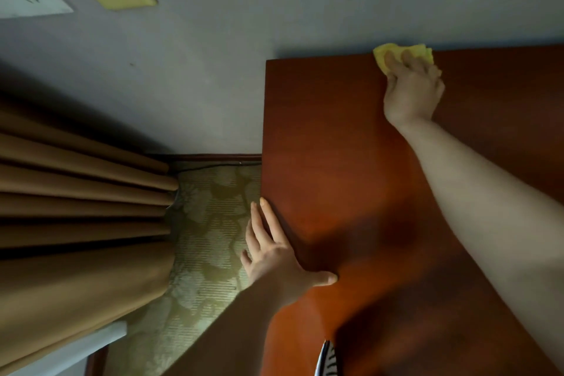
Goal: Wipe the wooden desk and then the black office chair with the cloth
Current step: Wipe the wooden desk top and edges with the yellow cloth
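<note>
Head view: a person wipes a wooden desk (335,146), the right grip (412,91) clenched around a yellow cloth (381,55) at the desk's far edge, where the top meets the grey wall (274,9). The cloth sits under the curled fingers, and its crumpled edge shows beyond the fingertips, right at the wall line. The left grip (274,253) is released, with fingers straight along the desk's left edge and the thumb resting on the top, apparently bracing. The step in hand looks to be the back strip of the desk. Done well, it calls for steady downward pressure, with the cloth spread flatter against the wood and overlapping passes drawn from the wall toward the near side. The black office chair is not in view.
</note>
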`<state>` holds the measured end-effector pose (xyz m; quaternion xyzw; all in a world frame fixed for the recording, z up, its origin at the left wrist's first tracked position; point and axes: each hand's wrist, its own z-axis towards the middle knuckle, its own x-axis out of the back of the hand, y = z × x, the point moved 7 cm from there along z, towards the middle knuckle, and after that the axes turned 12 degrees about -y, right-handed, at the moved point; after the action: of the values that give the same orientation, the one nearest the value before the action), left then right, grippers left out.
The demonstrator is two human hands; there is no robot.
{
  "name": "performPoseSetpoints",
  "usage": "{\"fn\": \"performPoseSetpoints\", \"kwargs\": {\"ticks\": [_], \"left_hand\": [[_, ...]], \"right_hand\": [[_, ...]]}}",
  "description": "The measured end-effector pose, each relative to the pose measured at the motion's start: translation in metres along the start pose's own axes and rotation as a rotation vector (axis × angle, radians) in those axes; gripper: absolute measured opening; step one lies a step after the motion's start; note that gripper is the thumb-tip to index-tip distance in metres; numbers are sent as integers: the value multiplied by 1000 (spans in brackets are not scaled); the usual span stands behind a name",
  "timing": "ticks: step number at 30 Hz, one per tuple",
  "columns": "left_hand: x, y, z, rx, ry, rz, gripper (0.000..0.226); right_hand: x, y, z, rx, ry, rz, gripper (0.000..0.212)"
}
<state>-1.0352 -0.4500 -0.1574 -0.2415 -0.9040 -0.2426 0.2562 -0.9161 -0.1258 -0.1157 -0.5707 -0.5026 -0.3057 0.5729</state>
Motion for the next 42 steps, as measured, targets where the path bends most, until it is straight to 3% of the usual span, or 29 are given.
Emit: {"fn": "performPoseSetpoints", "kwargs": {"ticks": [9, 13, 19, 24, 29, 36, 42], "left_hand": [[1, 1, 2, 25, -43, 50, 163], [1, 0, 2, 31, -74, 51, 163], [4, 1, 1, 45, -68, 55, 162], [5, 1, 1, 39, -50, 52, 163], [6, 2, 1, 41, -24, 69, 164], [5, 3, 3, 34, 12, 81, 165], [5, 3, 2, 25, 27, 80, 166]], "right_hand": [[-58, -137, -2, 254, -201, -55, 54], [-76, -170, -29, 390, -270, -65, 50], [-80, -155, -108, 614, -253, -97, 50], [-67, -93, -159, 668, -261, -114, 50], [-34, -5, -179, 564, -195, -63, 51], [15, 114, -159, 189, -71, -18, 48], [43, 156, -100, -142, 71, 52, 48]]}}
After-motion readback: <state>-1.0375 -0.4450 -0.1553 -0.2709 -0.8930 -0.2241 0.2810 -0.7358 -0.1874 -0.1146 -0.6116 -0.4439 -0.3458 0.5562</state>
